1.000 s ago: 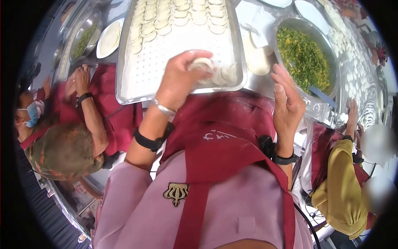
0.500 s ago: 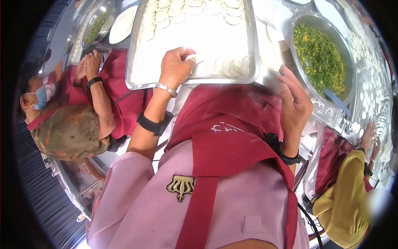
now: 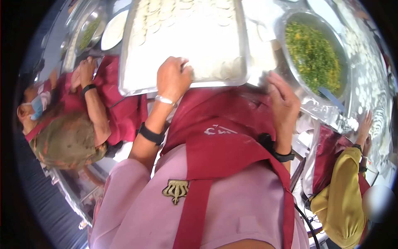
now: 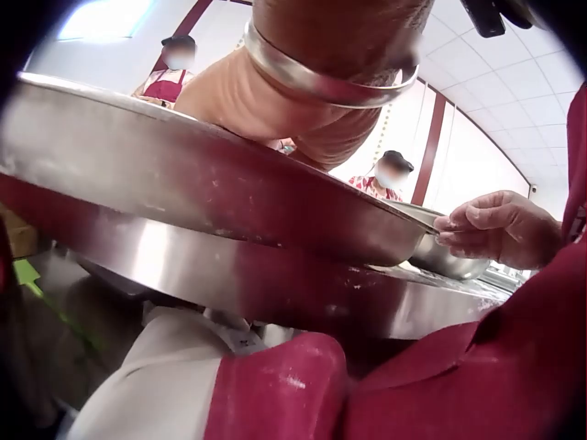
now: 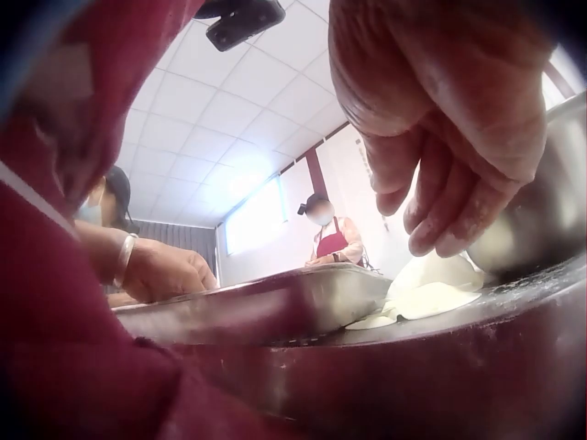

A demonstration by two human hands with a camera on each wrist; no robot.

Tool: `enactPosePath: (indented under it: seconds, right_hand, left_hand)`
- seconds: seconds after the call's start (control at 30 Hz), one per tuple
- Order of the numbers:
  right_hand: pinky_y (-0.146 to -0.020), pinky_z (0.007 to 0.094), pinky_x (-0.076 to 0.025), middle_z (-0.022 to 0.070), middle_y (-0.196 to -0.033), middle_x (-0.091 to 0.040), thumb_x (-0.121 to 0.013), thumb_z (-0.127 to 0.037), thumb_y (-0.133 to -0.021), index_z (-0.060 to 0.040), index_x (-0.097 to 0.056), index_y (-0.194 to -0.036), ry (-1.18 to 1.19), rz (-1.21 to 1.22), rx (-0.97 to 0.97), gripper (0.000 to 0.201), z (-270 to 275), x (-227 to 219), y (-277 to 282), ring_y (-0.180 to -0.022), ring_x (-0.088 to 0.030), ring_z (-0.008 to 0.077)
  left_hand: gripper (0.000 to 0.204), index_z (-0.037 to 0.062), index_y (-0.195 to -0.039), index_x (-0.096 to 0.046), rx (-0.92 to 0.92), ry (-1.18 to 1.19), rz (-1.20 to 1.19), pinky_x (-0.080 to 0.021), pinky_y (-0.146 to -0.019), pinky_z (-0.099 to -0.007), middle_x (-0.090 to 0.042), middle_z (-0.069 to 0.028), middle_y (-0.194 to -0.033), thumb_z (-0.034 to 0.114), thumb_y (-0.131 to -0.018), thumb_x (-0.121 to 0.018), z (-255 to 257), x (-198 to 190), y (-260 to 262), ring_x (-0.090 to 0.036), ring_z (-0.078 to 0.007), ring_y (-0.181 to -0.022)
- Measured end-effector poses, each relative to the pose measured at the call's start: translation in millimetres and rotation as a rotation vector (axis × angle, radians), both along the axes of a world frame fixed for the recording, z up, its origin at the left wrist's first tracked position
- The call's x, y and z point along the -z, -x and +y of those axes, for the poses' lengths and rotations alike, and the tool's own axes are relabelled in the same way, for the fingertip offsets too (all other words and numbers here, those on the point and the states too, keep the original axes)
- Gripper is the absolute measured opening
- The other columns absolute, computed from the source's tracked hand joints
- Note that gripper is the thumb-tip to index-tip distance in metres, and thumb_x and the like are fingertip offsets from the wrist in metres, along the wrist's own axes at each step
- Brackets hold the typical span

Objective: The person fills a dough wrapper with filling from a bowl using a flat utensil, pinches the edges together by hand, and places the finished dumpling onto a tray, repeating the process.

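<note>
My left hand point(image 3: 174, 79) is over the near side of a metal tray point(image 3: 121, 79), its fingers curled down and pinching a pale dumpling point(image 3: 186, 64) mostly hidden by the hand. To its right, a row of dumplings point(image 3: 226, 69) lies along the tray's near edge, washed out by glare. In the left wrist view, the hand reaches over the tray wall point(image 4: 183, 165). My right hand point(image 3: 284, 94) hovers at the tray's right side with loosely bent fingers and nothing in them. In the right wrist view, its fingers hang over pale dough wrappers point(image 5: 436, 298).
A big metal bowl of chopped green and yellow filling point(image 3: 313, 58) stands at the right, with a blue-handled utensil point(image 3: 331, 98) in it. More dumplings point(image 3: 186, 10) line the tray's far side. People work on both sides, one in a camouflage garment point(image 3: 68, 139).
My left hand has carried a dumpling leftward to the near row's left end and now sits low over the tray. The right hand has shifted slightly about the tray's right side.
</note>
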State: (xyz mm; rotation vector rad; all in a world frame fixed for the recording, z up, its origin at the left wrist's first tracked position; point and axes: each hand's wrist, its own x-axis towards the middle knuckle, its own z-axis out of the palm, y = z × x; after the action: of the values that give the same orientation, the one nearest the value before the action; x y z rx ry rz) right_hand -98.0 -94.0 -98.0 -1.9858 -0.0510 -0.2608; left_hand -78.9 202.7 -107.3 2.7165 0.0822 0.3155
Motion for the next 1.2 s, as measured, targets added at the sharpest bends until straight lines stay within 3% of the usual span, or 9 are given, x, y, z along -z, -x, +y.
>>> enactPosePath:
  seconds: [0.1,0.17,0.2,0.33,0.43,0.6,0.73,1.0,1.2]
  right_hand:
    - [-0.09,0.0352,-0.054,0.018,-0.113,-0.071,-0.067,0.001,-0.085,0.0005,-0.071,-0.104,0.069,-0.071,0.083,0.02,-1.7,12.9,-1.5,-0.105,-0.069,0.0289]
    - [-0.091,0.0375,-0.053,0.0198,-0.114,-0.07,-0.068,0.001,-0.084,0.0008,-0.071,-0.106,0.148,-0.137,0.143,0.022,-2.5,19.9,-6.8,-0.106,-0.068,0.033]
    - [-0.093,0.0388,-0.052,0.0206,-0.116,-0.069,-0.068,0.001,-0.083,0.0021,-0.069,-0.108,0.197,-0.142,0.158,0.026,-3.4,20.7,-9.3,-0.108,-0.066,0.0353]
    - [-0.093,0.044,-0.05,0.0266,-0.115,-0.066,-0.069,-0.004,-0.083,0.0023,-0.061,-0.125,0.297,-0.076,0.143,0.043,-2.7,25.9,-21.7,-0.106,-0.062,0.0422]
    - [-0.092,0.0455,-0.049,0.0281,-0.115,-0.064,-0.068,-0.007,-0.085,0.003,-0.057,-0.13,0.342,-0.133,0.127,0.048,0.5,41.1,-33.9,-0.104,-0.062,0.0436]
    - [-0.091,0.0468,-0.049,0.0295,-0.117,-0.063,-0.066,-0.009,-0.088,0.0035,-0.052,-0.135,0.447,-0.279,0.105,0.05,11.7,56.5,-49.5,-0.102,-0.062,0.0445]
    - [-0.1,0.0475,-0.043,0.0301,-0.128,-0.058,-0.064,-0.009,-0.089,0.0067,-0.049,-0.136,0.428,-0.291,0.059,0.051,21.6,52.0,-56.2,-0.115,-0.057,0.0453]
    - [-0.1,0.0462,-0.043,0.0306,-0.124,-0.06,-0.058,-0.012,-0.094,0.0035,-0.05,-0.136,0.369,-0.206,0.036,0.045,27.1,48.7,-76.7,-0.116,-0.058,0.0455]
    - [-0.08,0.0418,-0.05,0.0226,-0.1,-0.064,-0.058,-0.01,-0.094,-0.0023,-0.058,-0.125,0.356,-0.21,0.034,0.032,40.8,31.5,-89.9,-0.089,-0.064,0.0403]
  left_hand:
    - [0.022,0.0003,-0.097,-0.074,0.04,0.008,-0.079,-0.052,-0.068,-0.0373,-0.067,-0.0159,-0.084,0.01,-0.079,-0.068,-1.0,7.0,-1.0,-0.065,-0.0281,-0.069]
    - [0.017,-0.0001,-0.089,-0.072,-0.002,0.098,-0.04,-0.052,-0.076,-0.0438,-0.067,-0.0195,-0.087,0.012,-0.079,-0.064,-6.4,0.8,-0.4,-0.065,-0.0376,-0.081]
    - [0.022,-0.0009,-0.097,-0.07,-0.037,0.106,0.038,-0.051,-0.077,-0.0438,-0.066,-0.0194,-0.094,0.013,-0.081,-0.066,-7.6,-3.1,0.8,-0.064,-0.0376,-0.086]
    - [0.041,-0.0061,-0.117,-0.06,0.004,0.076,-0.129,-0.05,-0.085,-0.0437,-0.061,-0.0227,-0.113,0.019,-0.087,-0.068,-10.2,-12.1,9.7,-0.059,-0.0403,-0.101]
    - [0.04,-0.0077,-0.116,-0.059,-0.03,0.048,-0.226,-0.048,-0.088,-0.0452,-0.061,-0.0232,-0.111,0.019,-0.087,-0.067,-3.2,-10.7,25.1,-0.058,-0.0424,-0.101]
    - [0.014,0.0,-0.087,-0.064,0.037,-0.04,-0.358,-0.046,-0.079,-0.0441,-0.064,-0.0154,-0.105,0.014,-0.086,-0.063,7.2,-1.9,47.4,-0.058,-0.0353,-0.089]
    - [0.017,0.0055,-0.073,-0.058,0.092,-0.103,-0.47,-0.043,-0.071,-0.0427,-0.062,-0.0102,-0.088,0.016,-0.083,-0.065,15.2,4.7,42.5,-0.056,-0.0312,-0.079]
    - [0.021,0.0069,-0.064,-0.052,0.099,-0.033,-0.601,-0.038,-0.056,-0.0417,-0.05,-0.0083,-0.068,0.011,-0.076,-0.069,40.7,5.6,31.4,-0.049,-0.0297,-0.061]
    - [0.021,0.006,-0.065,-0.049,0.141,0.014,-0.624,-0.037,-0.052,-0.0434,-0.049,-0.0105,-0.067,0.007,-0.075,-0.067,73.9,13.1,16.6,-0.047,-0.0314,-0.06]
